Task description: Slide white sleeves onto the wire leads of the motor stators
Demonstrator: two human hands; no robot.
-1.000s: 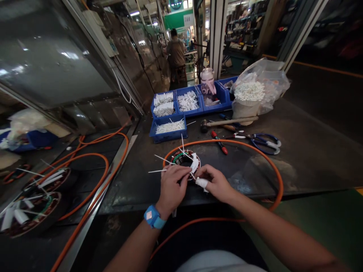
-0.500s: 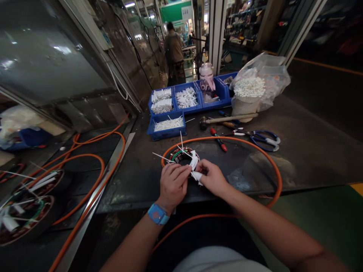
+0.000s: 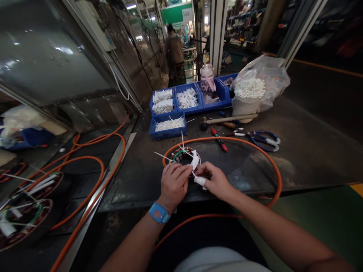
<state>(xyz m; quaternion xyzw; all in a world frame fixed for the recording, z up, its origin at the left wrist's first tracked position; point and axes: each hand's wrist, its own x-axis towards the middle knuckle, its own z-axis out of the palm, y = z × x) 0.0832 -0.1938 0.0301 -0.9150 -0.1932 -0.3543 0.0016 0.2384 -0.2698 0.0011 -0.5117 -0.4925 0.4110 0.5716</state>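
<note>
Left hand (image 3: 173, 183) is laid over the near left of the ring (image 3: 179, 154), fingers held together, fingertips brought right up to the white wrap (image 3: 194, 159); whether anything is pinched beneath them cannot be told. Right hand (image 3: 215, 181) is held at the ring's near right edge, forefinger and thumb curled towards each other, and a thin white strand (image 3: 194, 174) is seen between the two hands, though its grip can't be made out. White tape (image 3: 200, 181) is wound round the right thumb; a blue watch (image 3: 159, 213) is worn on the left wrist.

And the ring itself? Set down on the dark worktop (image 3: 312, 151), near the front edge, with white ties (image 3: 183, 139) stuck out at its far and left sides. Round behind it an orange hose (image 3: 279, 177) is looped.

Farther out, a red-ended tool (image 3: 219, 139), a mallet (image 3: 232, 119) and a blue-handled tool (image 3: 265, 139) are laid on the right. More ties are heaped in the front bin (image 3: 170, 133); behind, two bins are filled with white tubes (image 3: 187, 99), and a pink bottle (image 3: 208, 81) is stood in the third. Beside the row, a tub (image 3: 247, 105) is packed with white sticks, a clear bag (image 3: 275, 79) bunched against it.
</note>
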